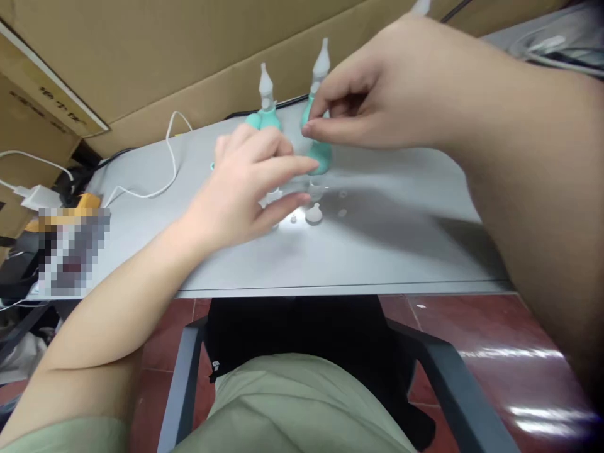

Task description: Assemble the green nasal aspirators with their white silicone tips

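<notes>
My left hand [245,182] reaches over the table with thumb and index finger apart and nothing visible between them. Just beyond its fingertips stand a teal rubber bulb [322,157] and a small clear plastic cup-like part [317,187]. My right hand [363,94] is higher up, its thumb and fingertips drawn together; whatever they may hold is hidden. Behind the right hand rises a teal bulb aspirator with a clear pointed tip [321,63], partly covered. Another aspirator with a pointed tip [266,82] stands behind the left hand. A white round piece [314,214] lies near my left thumb.
Small clear discs [342,213] lie on the grey table [377,264]. A cardboard wall [189,50] closes off the back. At left are a white cable [172,151], a charger [42,198] and an orange object [87,204]. Coiled cables [552,53] sit at the far right.
</notes>
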A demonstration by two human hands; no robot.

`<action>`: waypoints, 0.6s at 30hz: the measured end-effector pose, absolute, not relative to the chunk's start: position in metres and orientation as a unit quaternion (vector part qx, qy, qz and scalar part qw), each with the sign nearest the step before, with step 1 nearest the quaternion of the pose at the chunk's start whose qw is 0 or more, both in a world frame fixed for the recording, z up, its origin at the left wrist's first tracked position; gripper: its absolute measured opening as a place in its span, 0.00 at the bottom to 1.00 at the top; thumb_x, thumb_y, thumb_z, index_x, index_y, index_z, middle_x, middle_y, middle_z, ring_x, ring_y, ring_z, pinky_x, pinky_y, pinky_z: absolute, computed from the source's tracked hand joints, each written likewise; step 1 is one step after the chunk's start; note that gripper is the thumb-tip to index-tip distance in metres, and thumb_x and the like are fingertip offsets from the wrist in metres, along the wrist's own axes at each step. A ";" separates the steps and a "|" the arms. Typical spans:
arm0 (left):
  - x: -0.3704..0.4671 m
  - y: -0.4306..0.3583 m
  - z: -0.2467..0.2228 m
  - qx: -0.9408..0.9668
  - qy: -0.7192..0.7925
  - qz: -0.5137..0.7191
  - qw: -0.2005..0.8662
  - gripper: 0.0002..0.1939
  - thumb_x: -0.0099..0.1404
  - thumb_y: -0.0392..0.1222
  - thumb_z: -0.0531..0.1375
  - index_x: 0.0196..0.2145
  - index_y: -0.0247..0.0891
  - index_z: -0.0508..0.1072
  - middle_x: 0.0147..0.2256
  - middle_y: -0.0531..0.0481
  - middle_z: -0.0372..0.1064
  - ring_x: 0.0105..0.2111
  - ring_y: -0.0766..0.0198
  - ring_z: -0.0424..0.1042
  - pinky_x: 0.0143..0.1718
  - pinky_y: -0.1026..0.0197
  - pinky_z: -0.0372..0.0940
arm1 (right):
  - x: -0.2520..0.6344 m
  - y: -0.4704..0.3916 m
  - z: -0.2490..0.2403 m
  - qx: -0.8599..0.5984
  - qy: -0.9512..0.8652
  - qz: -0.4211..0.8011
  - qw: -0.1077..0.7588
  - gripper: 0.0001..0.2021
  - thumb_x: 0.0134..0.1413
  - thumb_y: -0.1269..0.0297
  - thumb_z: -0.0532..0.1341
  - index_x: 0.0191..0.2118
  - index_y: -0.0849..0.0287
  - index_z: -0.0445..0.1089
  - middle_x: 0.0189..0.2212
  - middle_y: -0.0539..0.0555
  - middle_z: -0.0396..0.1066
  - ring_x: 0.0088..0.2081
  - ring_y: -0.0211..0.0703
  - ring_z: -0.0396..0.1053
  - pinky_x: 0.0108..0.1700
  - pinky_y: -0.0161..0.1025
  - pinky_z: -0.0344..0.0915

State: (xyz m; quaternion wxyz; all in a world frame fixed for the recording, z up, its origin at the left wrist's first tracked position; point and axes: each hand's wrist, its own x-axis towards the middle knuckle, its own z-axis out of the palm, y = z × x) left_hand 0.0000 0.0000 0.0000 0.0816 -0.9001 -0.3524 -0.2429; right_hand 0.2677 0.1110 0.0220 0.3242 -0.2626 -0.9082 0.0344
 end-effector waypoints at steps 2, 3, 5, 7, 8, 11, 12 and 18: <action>-0.013 0.002 0.014 -0.871 -0.374 -0.303 0.100 0.16 0.86 0.54 0.65 0.58 0.47 0.90 0.51 0.43 0.85 0.52 0.47 0.78 0.63 0.38 0.70 | 0.266 0.107 0.019 -0.250 -0.900 0.031 0.357 0.11 0.67 0.70 0.77 0.34 0.48 0.82 0.23 0.44 0.70 0.30 0.39 0.65 0.39 0.41 0.66; -0.021 0.003 0.022 -0.851 -0.382 -0.346 0.104 0.15 0.85 0.56 0.66 0.53 0.46 0.90 0.49 0.43 0.85 0.51 0.48 0.79 0.61 0.40 0.71 | 0.264 0.104 0.018 -0.244 -0.895 0.031 0.372 0.10 0.68 0.70 0.76 0.35 0.48 0.83 0.24 0.44 0.70 0.30 0.38 0.66 0.39 0.42 0.67; -0.038 0.006 0.036 -0.829 -0.415 -0.370 0.064 0.13 0.84 0.56 0.69 0.48 0.47 0.90 0.45 0.46 0.86 0.47 0.52 0.80 0.58 0.44 0.73 | 0.258 0.095 0.015 -0.239 -0.886 0.034 0.395 0.08 0.71 0.70 0.75 0.39 0.48 0.86 0.26 0.45 0.73 0.31 0.36 0.68 0.41 0.40 0.70; -0.054 0.008 0.049 -0.831 -0.433 -0.347 0.038 0.13 0.80 0.57 0.73 0.46 0.47 0.90 0.42 0.50 0.85 0.42 0.57 0.76 0.52 0.50 0.73 | 0.247 0.085 0.011 -0.225 -0.883 0.035 0.410 0.06 0.74 0.67 0.73 0.43 0.46 0.87 0.30 0.43 0.77 0.33 0.35 0.71 0.44 0.38 0.71; -0.061 0.008 0.055 -0.825 -0.466 -0.318 0.019 0.14 0.77 0.58 0.75 0.46 0.46 0.90 0.41 0.51 0.85 0.42 0.58 0.76 0.50 0.52 0.72 | 0.241 0.080 0.010 -0.223 -0.881 0.030 0.417 0.06 0.75 0.65 0.72 0.44 0.45 0.87 0.32 0.43 0.78 0.34 0.35 0.72 0.46 0.39 0.71; -0.074 0.002 0.072 -0.831 -0.509 -0.218 -0.050 0.14 0.73 0.56 0.75 0.47 0.44 0.91 0.41 0.48 0.85 0.39 0.58 0.75 0.41 0.53 0.68 | 0.219 0.061 0.007 -0.154 -0.922 -0.001 0.356 0.08 0.76 0.60 0.69 0.41 0.47 0.85 0.34 0.46 0.82 0.38 0.43 0.73 0.47 0.47 0.72; -0.076 -0.002 0.077 -0.834 -0.515 -0.185 -0.069 0.11 0.72 0.53 0.75 0.42 0.44 0.91 0.37 0.49 0.84 0.36 0.59 0.74 0.39 0.54 0.66 | 0.212 0.054 0.007 -0.171 -0.940 -0.013 0.294 0.12 0.81 0.60 0.66 0.41 0.50 0.86 0.37 0.51 0.84 0.43 0.49 0.75 0.50 0.51 0.73; -0.076 -0.019 0.085 -0.852 -0.505 -0.029 -0.133 0.09 0.71 0.51 0.71 0.41 0.46 0.90 0.34 0.54 0.86 0.27 0.63 0.73 0.33 0.57 0.64 | 0.182 0.017 0.013 -0.193 -0.978 -0.047 0.061 0.14 0.83 0.65 0.64 0.42 0.59 0.85 0.48 0.61 0.86 0.64 0.70 0.73 0.68 0.69 0.69</action>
